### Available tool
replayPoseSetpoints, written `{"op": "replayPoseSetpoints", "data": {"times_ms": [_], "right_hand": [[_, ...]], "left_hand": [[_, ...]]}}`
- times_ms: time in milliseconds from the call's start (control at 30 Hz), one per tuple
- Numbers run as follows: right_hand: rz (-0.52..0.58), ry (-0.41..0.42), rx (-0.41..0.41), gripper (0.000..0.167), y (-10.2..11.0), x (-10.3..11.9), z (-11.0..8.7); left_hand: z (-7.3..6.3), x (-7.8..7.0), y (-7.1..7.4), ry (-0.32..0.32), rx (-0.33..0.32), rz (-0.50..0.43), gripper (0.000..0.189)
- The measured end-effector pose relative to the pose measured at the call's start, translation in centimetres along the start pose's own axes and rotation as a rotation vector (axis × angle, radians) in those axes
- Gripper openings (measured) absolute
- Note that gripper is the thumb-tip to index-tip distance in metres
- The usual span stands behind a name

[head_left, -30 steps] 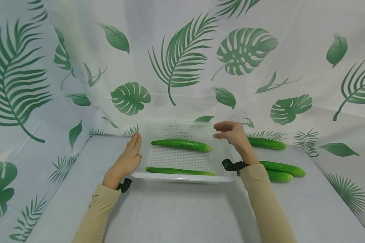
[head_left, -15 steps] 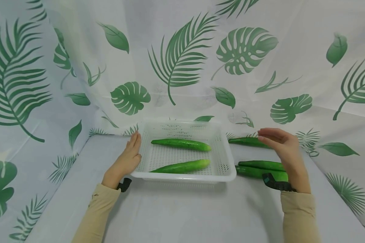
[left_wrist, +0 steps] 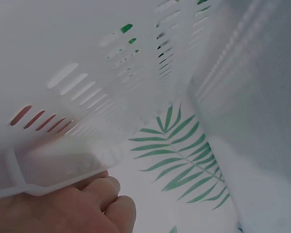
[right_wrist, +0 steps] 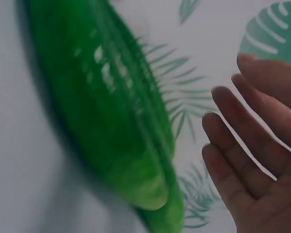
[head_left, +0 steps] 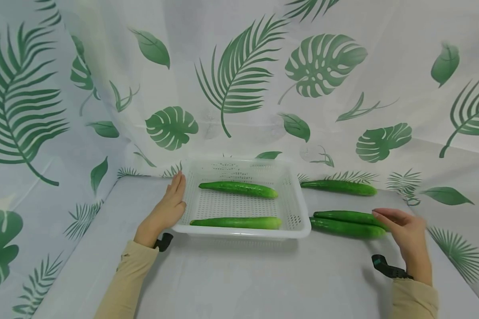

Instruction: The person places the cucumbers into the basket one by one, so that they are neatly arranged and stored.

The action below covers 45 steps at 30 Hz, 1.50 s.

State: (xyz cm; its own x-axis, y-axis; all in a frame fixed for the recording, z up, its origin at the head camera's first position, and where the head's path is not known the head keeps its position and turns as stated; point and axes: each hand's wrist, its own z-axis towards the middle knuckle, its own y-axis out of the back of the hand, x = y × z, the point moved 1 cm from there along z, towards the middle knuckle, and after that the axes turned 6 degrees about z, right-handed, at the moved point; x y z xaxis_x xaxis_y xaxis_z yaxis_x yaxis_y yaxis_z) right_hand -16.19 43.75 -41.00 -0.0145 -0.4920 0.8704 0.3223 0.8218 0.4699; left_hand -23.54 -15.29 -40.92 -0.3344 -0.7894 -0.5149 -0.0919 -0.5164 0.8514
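Note:
A white perforated plastic basket (head_left: 245,233) holds two cucumbers: a rear cucumber (head_left: 237,189) and a front cucumber (head_left: 239,223) lying along its near wall. My left hand (head_left: 168,208) rests with straight fingers against the basket's left side; the left wrist view shows the left hand (left_wrist: 82,206) just below the basket rim. To the right of the basket, my right hand (head_left: 407,232) hovers by the right ends of two side-by-side cucumbers, a back one (head_left: 345,216) and a near one (head_left: 349,227). In the right wrist view, the right hand's fingers (right_wrist: 245,104) are extended, apart from the cucumbers (right_wrist: 102,102).
Another cucumber (head_left: 343,187) lies farther back on the table, right of the basket. A white table surface (head_left: 239,279) runs toward me. Behind and at both sides hangs a leaf-patterned sheet (head_left: 239,146).
My right hand has moved right and toward me, from above the basket to the cucumbers beside it. The front cucumber shifted inside the basket. The left hand has stayed put.

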Motion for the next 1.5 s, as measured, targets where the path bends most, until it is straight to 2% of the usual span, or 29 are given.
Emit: {"op": "replayPoseSetpoints", "data": {"times_ms": [267,533,767,967,1067,1133,1300,1400,1500], "right_hand": [[-0.163,-0.065,0.166,0.056,-0.1,-2.6,0.1],[-0.176,-0.069,0.313,0.063,-0.3,-4.6,0.1],[-0.178,-0.064,0.342,0.066,-0.3,-5.5,0.1],[-0.166,-0.077,0.328,0.065,0.1,-5.7,-0.3],[-0.103,-0.078,0.305,0.062,0.7,-5.7,-0.6],[-0.020,-0.071,0.288,0.058,1.0,-5.6,-0.8],[0.338,-0.052,0.256,0.047,1.6,-5.3,-1.1],[0.497,-0.048,0.245,0.046,1.9,-5.2,-1.1],[0.492,-0.059,0.223,0.047,2.2,-5.0,-1.1]], "left_hand": [[0.0,0.0,0.0,-0.005,0.008,0.001,0.072],[0.0,0.1,0.0,0.004,0.009,-0.003,0.073],[0.0,0.2,0.1,0.001,0.011,-0.011,0.074],[0.0,0.1,0.1,0.001,0.006,-0.007,0.074],[0.0,0.0,0.1,0.002,0.006,-0.009,0.074],[0.0,0.0,0.1,0.003,0.009,-0.010,0.074],[0.0,0.0,0.1,0.004,0.012,-0.005,0.074],[0.0,0.0,0.1,0.004,0.012,-0.002,0.074],[0.0,0.0,0.1,0.004,0.010,0.003,0.074]]}}
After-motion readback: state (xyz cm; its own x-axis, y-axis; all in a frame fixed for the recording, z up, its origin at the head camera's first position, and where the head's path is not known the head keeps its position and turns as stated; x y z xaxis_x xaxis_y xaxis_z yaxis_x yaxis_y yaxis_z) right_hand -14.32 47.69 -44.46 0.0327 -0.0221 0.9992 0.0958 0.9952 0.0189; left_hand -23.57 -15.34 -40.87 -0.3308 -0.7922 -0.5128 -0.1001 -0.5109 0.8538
